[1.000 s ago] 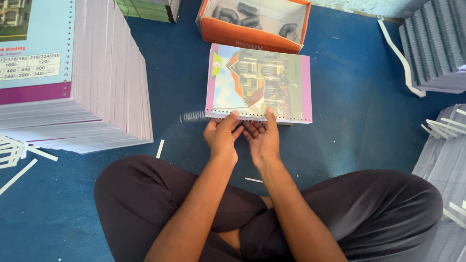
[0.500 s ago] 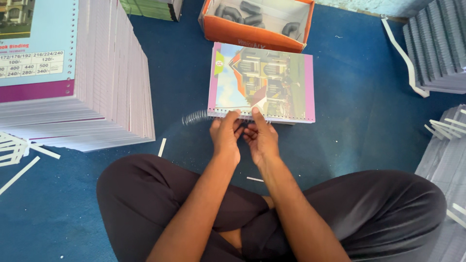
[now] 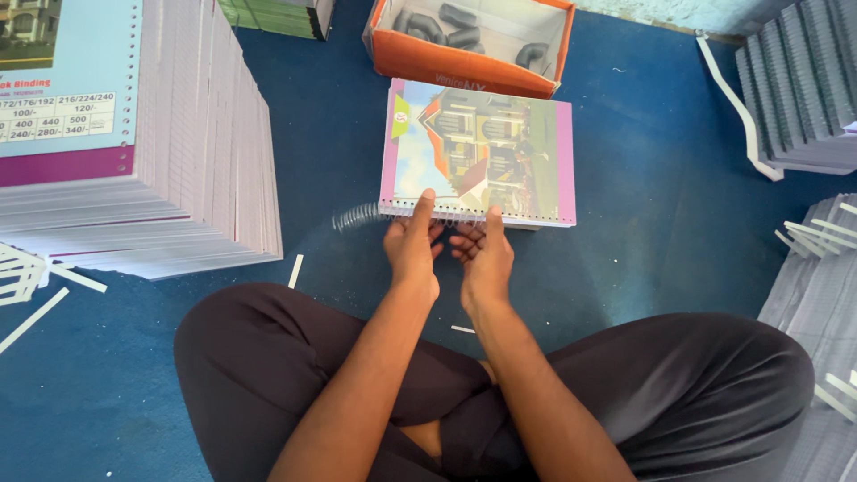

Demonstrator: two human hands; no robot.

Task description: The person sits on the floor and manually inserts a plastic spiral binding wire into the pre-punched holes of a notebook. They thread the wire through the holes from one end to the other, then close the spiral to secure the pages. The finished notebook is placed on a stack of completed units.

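A notebook [image 3: 482, 147] with a pink-edged cover showing a house picture lies on the blue floor in front of my crossed legs. A wire spiral [image 3: 357, 216] runs through its near edge and sticks out blurred to the left. My left hand [image 3: 412, 245] and my right hand [image 3: 482, 254] sit side by side at that near edge, fingers on the spiral binding, thumbs up on the cover.
A tall stack of punched book blocks [image 3: 134, 134] stands at left. An orange box [image 3: 469, 40] with dark coils sits beyond the notebook. More grey stacks [image 3: 799, 89] are at right, with white paper strips [image 3: 36, 295] scattered on the floor.
The spiral end at the left has become shorter as it spins into the notebook's edge. My hands have stayed at the near edge, fingers shifting on the wire.
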